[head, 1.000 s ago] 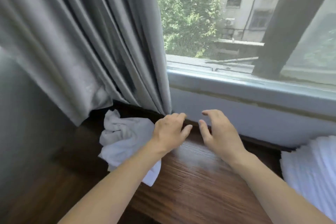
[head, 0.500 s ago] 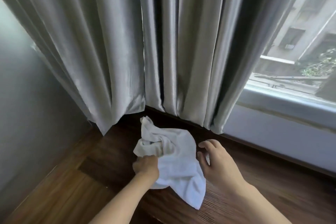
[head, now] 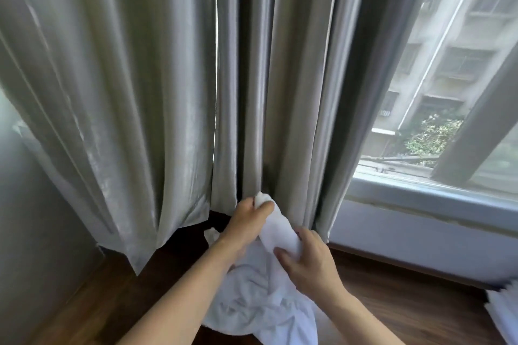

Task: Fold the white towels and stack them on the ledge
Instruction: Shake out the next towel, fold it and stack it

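Both hands (head: 276,235) around crumpled towel (head: 263,302)

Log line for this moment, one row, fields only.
step: picking up towel | left hand: grips white towel | right hand: grips same towel | fold: not started | stack: right on ledge

Daylight enters through the window (head: 437,109) at the right of the frame and washes the view outside pale and hazy. The curtain (head: 117,87) folds carry a soft sheen with dark shadow between pleats. Straight lines bow towards the edges, and the whole frame is slightly soft.
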### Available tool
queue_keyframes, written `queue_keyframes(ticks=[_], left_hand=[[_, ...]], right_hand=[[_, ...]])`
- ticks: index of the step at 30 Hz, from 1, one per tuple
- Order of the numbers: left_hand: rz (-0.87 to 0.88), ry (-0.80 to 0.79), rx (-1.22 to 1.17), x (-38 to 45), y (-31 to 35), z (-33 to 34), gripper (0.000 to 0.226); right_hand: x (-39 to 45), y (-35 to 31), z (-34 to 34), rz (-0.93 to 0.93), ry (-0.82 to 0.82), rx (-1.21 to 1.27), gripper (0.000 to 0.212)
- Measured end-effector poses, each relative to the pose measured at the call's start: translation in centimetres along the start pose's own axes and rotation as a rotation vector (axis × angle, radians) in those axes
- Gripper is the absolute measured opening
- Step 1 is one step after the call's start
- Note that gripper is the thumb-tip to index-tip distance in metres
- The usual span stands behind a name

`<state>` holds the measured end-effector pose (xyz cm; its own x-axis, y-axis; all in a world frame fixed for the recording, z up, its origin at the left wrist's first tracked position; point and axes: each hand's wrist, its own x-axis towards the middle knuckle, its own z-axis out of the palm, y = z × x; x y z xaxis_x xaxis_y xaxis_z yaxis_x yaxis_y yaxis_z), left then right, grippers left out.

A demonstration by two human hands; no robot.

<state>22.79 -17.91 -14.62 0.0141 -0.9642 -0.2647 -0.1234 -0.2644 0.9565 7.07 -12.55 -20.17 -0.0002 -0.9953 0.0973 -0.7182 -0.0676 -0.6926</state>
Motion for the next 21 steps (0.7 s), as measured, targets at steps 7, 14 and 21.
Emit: queue_keyframes(ticks=[7,14,21], left_hand=[[0.15,-0.039,-0.298,0.2,8.4,-0.8,0.028],[0.298,-0.124,-0.426,-2.8,15.5,-0.7,0.021],[0.52,0.038,-0.005,-5.4,20.9,-1.1,0.062]], right_hand=[[4.1,-6.2,-7.8,-0.087,0.176,0.261,0.016],[7.1,-13.2,-16.9,-0.285,0.302,0.317,0.017],[9.1,-19.9,-24.8,-0.427,0.269,0.25,0.032]])
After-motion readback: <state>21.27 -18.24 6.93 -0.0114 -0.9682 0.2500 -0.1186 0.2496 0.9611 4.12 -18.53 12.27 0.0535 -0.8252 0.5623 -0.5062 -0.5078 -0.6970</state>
